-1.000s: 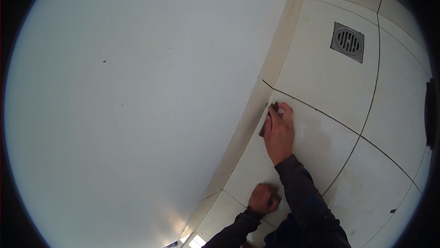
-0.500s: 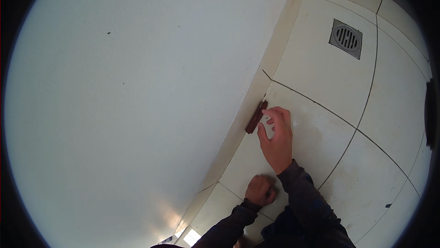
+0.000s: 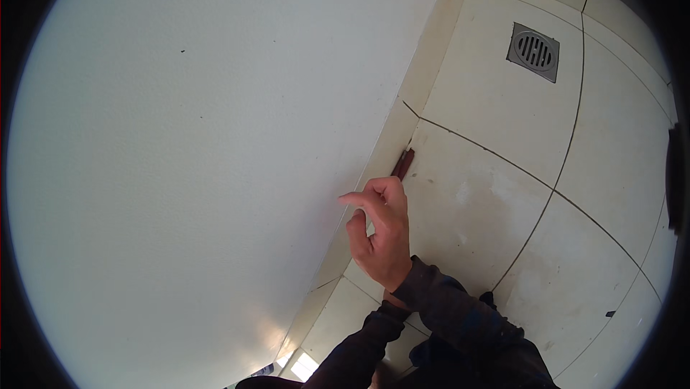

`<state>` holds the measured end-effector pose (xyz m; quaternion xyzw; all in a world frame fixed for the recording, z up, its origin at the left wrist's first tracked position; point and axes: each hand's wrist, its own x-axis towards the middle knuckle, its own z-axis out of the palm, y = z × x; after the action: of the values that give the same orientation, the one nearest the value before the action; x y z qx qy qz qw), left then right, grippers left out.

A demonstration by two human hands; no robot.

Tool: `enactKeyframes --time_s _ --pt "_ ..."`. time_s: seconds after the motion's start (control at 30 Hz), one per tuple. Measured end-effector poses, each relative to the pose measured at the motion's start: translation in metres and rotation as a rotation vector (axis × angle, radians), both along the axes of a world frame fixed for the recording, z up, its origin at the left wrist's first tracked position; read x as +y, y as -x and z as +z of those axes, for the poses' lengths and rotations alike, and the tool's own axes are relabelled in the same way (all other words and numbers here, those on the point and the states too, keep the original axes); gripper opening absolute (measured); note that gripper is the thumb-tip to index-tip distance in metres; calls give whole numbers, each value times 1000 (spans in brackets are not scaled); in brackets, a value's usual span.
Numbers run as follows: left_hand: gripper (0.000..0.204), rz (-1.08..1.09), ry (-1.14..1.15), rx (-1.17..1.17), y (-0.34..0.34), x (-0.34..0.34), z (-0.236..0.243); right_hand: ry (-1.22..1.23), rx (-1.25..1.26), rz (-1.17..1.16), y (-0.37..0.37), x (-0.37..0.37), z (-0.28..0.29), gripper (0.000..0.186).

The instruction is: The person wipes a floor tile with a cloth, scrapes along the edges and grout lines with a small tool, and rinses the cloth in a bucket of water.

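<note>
My right hand is raised beside the white wall, its fingers curled but apart, with nothing in them; the index finger reaches toward the wall face. Behind it, a reddish-brown bar lies on the tiled floor along the foot of the tile skirting, partly covered by the hand. My left hand is low, mostly hidden behind my right wrist, so its fingers and anything in them cannot be seen.
A square metal floor drain is set in the pale tiles at upper right. A tiled edge runs along the top right, and a small dark speck lies on the lower-right tile. Dark clothing shows at the bottom.
My right hand let go of the bar and moved down-left toward the wall. The bar stays by the skirting. My left hand became hidden behind the right arm.
</note>
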<state>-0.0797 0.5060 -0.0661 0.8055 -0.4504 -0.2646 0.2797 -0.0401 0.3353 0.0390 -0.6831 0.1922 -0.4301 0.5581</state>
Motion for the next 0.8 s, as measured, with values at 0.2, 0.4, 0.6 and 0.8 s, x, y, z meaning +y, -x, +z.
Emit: enactKeyframes --time_s 0.2,0.4,0.6,0.8 --pt "53 27 -21 31 -2 2 -3 -51 95 -133 -13 -11 13 75" --pt "54 51 -21 53 -3 4 -3 27 466 -209 -2 10 0 76" --pt "45 -83 38 -123 -1 -9 -3 -88 190 -167 20 -19 -22 50" --pt "26 -79 116 -254 -4 -2 1 -122 338 54 71 -12 -26 34"
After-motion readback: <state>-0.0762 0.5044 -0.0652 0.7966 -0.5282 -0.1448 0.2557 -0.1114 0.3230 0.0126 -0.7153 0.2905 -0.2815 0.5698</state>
